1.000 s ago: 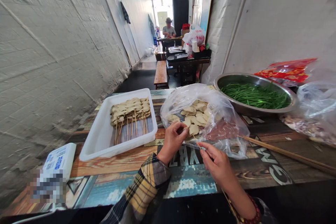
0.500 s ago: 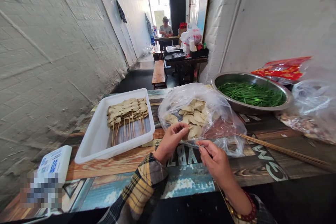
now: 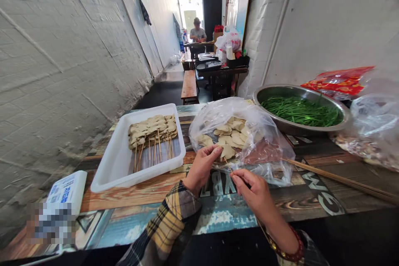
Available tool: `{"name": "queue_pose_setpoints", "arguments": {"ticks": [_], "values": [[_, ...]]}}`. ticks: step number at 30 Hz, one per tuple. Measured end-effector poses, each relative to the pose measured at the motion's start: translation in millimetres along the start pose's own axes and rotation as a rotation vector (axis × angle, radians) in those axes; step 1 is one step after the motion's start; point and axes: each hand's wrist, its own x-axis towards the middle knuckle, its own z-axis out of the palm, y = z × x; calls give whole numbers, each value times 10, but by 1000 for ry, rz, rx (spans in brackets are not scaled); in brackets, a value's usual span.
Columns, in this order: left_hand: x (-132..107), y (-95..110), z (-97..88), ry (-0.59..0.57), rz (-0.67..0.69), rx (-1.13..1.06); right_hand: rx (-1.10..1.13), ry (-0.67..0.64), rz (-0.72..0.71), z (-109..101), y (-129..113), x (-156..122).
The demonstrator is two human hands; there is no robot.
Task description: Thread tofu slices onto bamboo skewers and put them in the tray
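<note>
My left hand, in a plaid sleeve, pinches a pale flat food slice at the mouth of a clear plastic bag holding several such slices. My right hand is closed round a thin bamboo skewer, whose tip points up at that slice. To the left stands a white plastic tray with several finished skewers of slices lying in it.
A steel bowl of green chives sits at the back right, with red and clear bags beside it. A bundle of bare skewers lies at right. A white packet lies front left. Far down the corridor a person sits at a table.
My left hand has shifted slightly within the bag mouth, still pinching a slice. The skewer tip in my right hand has come up closer to the slice. The view shifted a little.
</note>
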Motion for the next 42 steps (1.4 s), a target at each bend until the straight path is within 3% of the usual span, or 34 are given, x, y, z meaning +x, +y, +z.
{"name": "queue_pose_setpoints", "arguments": {"ticks": [10,21,24,27,31,36,42], "values": [[-29,10,49,-21,20,168,-112,60,-48,2,-3,-8],[-109,-15,184,-172,-15,247,-72,134,-22,-23,-57,13],[-70,10,122,-101,0,188,-14,146,30,-81,-59,2],[28,10,-27,111,57,177,81,202,95,-168,-4,-7],[141,-31,-181,237,166,407,228,222,158,-259,113,-13],[158,-59,-202,115,365,918,265,203,150,-285,165,-19],[211,-108,-271,79,451,1164,262,190,129,-271,97,1]]}}
